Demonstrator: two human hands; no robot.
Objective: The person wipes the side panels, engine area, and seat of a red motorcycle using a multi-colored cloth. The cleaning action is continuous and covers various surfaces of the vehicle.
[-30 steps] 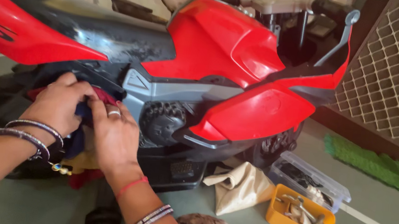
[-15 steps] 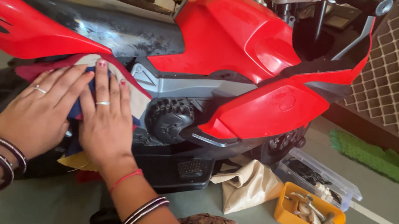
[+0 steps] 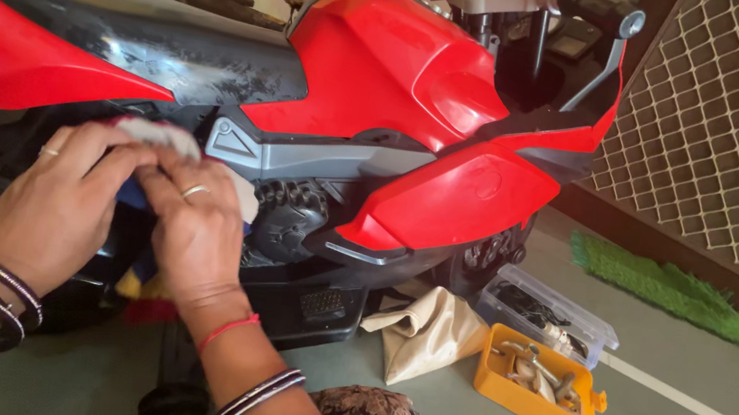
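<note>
L hand (image 3: 56,204) lies knuckles-up on a bunched cloth (image 3: 155,137), fingers curled over it w/ the thumb side pressing; grip closed on the fabric. R hand (image 3: 190,232) sits just beside it, touching, fingertips pinching the same cloth against the bike (image 3: 387,77) side, right under the black seat and next to the grey panel (image 3: 300,156). To do this well, I'd judge: keep both palms flat behind the wad, push along the panel edge rather than across it, and mind loose ends hanging below by the small wheel (image 3: 172,405). Further right on the floor: a tan bag (image 3: 424,334), slumped, no label visible; an orange open tray (image 3: 540,392) w/ metal bits; behind it a clear lidded box (image 3: 550,317). Green mat (image 3: 681,296) along the lattice wall.
</note>
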